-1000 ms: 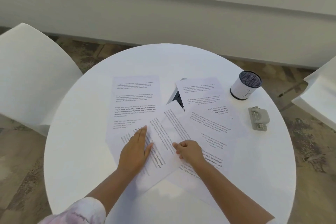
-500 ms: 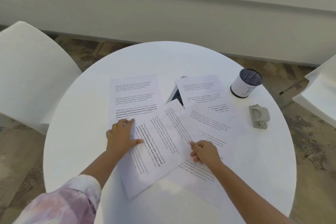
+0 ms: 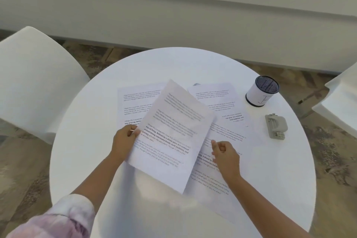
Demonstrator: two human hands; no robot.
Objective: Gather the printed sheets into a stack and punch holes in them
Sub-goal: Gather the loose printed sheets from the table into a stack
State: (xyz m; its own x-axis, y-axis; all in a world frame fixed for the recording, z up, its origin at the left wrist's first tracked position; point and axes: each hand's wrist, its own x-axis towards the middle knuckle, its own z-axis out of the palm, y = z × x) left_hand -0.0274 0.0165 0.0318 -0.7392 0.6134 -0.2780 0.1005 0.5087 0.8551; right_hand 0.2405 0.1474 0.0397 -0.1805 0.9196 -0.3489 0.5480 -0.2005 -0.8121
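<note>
My left hand (image 3: 123, 142) grips the left edge of one printed sheet (image 3: 173, 133) and holds it lifted and tilted above the round white table (image 3: 92, 114). My right hand (image 3: 225, 153) rests with curled fingers on another printed sheet (image 3: 210, 181) that lies flat at the near right. A further sheet (image 3: 135, 100) lies flat at the left behind the lifted one, and another sheet (image 3: 216, 98) lies at the back right. The grey hole punch (image 3: 275, 125) sits alone on the table's right side, apart from both hands.
A white cylindrical pen holder (image 3: 262, 91) with a dark mesh rim stands at the back right. A small dark object (image 3: 196, 84) peeks out behind the sheets. White chairs stand at the left (image 3: 32, 79) and right (image 3: 340, 100). A wall runs behind.
My left hand has taken hold of the middle sheet and lifted it off the table, turning it. My right hand has shifted right onto the near-right sheet.
</note>
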